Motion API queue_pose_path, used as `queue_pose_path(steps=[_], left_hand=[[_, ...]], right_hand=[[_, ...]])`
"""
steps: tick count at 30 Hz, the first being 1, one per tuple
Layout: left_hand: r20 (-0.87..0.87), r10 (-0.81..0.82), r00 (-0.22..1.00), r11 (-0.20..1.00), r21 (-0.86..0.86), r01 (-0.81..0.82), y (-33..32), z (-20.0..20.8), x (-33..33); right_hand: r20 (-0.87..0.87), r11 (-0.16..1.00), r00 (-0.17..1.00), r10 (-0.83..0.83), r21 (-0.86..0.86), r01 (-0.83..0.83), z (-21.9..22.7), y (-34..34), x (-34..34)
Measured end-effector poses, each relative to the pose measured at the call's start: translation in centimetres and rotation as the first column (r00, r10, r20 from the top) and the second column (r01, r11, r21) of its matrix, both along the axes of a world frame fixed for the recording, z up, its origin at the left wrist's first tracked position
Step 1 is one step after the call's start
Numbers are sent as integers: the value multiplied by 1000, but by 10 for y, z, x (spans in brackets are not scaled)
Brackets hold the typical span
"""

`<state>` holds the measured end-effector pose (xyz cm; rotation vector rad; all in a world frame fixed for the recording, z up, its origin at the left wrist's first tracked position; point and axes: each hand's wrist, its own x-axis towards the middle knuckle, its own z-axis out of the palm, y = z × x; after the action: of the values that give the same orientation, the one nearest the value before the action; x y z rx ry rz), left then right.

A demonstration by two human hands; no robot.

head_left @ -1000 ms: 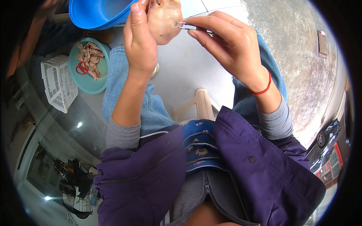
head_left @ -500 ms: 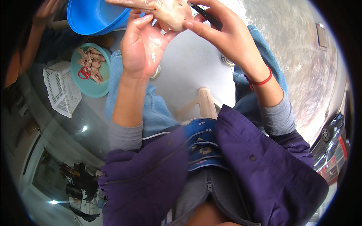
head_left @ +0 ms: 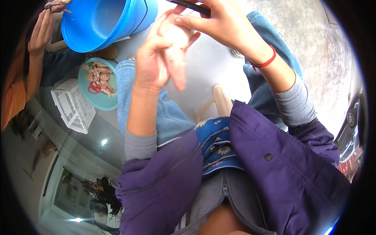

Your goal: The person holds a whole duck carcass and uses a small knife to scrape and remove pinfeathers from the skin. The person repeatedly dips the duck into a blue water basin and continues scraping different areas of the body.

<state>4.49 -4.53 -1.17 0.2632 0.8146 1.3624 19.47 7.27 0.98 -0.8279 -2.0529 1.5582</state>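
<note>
My left hand [head_left: 150, 64] is wrapped round a pale, wet piece of raw poultry [head_left: 178, 43], which hangs down past the fingers with its narrow end lowest. Motion and glare blur the piece, so its exact cut cannot be told. Close above it, my right hand [head_left: 223, 23] grips a slim black tool [head_left: 192, 6], held almost level, its tip pointing left. The right thumb reaches the upper part of the meat. Whether the tool's tip touches the piece I cannot make out.
A blue bucket [head_left: 133, 23] stands left of my hands. Below it, a green basin [head_left: 111, 102] holds several poultry pieces and red scissors [head_left: 94, 87], beside a white plastic basket [head_left: 72, 105]. At far left, another person's hand [head_left: 41, 33] is near a piece of meat. A beige stool [head_left: 220, 100] is between my legs.
The poultry has been turned from lying sideways to hanging downward in my left hand. My right hand has shifted left with the black tool. The other person's hand now shows beside some meat.
</note>
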Motion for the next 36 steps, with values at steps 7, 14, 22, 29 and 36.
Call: queue_pose_path(steps=[7,14,22,29,36], left_hand=[[-350,19,937,999,34,-7,1,3,14],[-588,126,799,987,152,-44,3,0,5],[-660,204,723,979,157,-132,1,-6,-7],[-578,292,762,956,173,-235,4,-10,-11],[-592,333,734,939,139,-314,5,-11,-11]], right_hand=[[-43,979,992,-118,-170,109,1,2,5],[-115,994,991,-71,79,80,-7,5,6],[84,992,996,24,123,-34,1,0,17],[38,896,989,140,420,-143,-13,-6,16],[11,879,991,134,461,-124,-11,-13,14]])
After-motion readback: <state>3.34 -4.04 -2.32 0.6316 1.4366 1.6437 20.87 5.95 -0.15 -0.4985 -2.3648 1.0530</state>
